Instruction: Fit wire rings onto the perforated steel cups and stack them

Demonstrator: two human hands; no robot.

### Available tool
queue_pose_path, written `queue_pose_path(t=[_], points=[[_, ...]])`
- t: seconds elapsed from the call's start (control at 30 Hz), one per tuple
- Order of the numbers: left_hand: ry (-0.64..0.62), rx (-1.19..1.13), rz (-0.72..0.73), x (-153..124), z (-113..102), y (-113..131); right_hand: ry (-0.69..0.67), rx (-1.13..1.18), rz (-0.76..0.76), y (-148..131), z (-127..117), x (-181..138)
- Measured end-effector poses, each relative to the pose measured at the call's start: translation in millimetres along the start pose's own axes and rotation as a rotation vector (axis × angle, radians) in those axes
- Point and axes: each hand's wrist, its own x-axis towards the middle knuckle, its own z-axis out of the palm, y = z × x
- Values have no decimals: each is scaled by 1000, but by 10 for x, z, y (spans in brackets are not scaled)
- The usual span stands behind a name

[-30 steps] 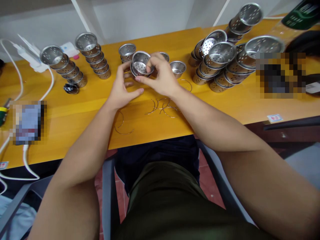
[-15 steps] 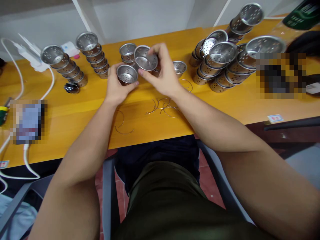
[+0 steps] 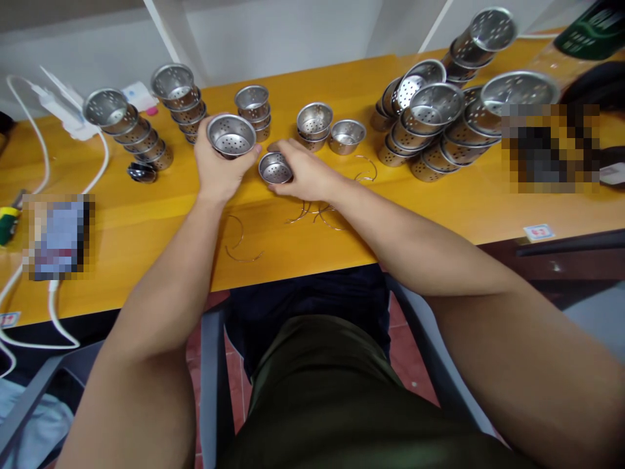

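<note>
My left hand [image 3: 217, 170] is wrapped round a perforated steel strainer cup [image 3: 231, 135], held up off the orange table [image 3: 439, 202] with its mouth facing me. My right hand [image 3: 305, 174] rests low on the table, fingers closed on a second, smaller-looking strainer cup [image 3: 275, 168] that sits on the wood. Several thin bent wire rings [image 3: 317, 213] lie just in front of my right wrist, and another wire [image 3: 238, 242] lies near my left forearm.
Leaning stacks of strainer cups stand at the back left [image 3: 127, 130], back centre [image 3: 252, 109] and in a big pile at the right [image 3: 439, 111]. Two cups [image 3: 331, 129] sit behind my right hand. White cables [image 3: 39, 163] run along the left edge.
The two cups came apart. My left hand lifted one cup up and left. My right hand brought the other down onto the table.
</note>
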Motion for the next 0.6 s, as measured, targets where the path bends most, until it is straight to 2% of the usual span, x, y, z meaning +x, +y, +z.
queue_pose_path(t=[0.17,0.3,0.33,0.37,0.43,0.5,0.6], points=[[28,-16,7,7,-15,-28,-35,-27,35,-86,-79,-26],[74,24,42,4,-32,-30,40,-64,-51,-375,-418,-94],[73,35,48,4,-34,-33,7,-63,-65,-469,-519,-115],[63,42,50,5,-36,-40,-73,-53,-76,-561,-609,-136],[29,48,53,6,-34,-57,-326,-54,-79,-711,-728,-167],[15,66,70,1,-22,-70,-549,-117,-45,-798,-754,-180],[60,104,105,-24,9,-52,-682,-187,3,-847,-693,-170]])
